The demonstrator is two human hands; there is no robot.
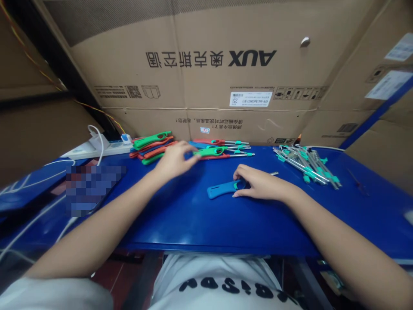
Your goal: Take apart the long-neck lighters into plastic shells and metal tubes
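My right hand (253,183) is closed around a blue long-reach lighter (221,189) near the middle of the table. The handle points left, and a bit of metal tube sticks out past my knuckles. Farther back, my left hand (174,161) hovers with thumb and fingers apart, slightly blurred. It is between a stack of green, red and blue lighter handles (153,140) and a group of lighters with metal tubes. The end of a green lighter (209,151) in that group lies just beyond my left fingertips; whether they touch is unclear.
Loose metal lighter tubes with teal parts (308,165) are heaped at the right on the blue table (180,215). A large cardboard sheet (200,26) stands behind. At the left are a power strip (93,148), white cables and a pixelated flat object (92,189).
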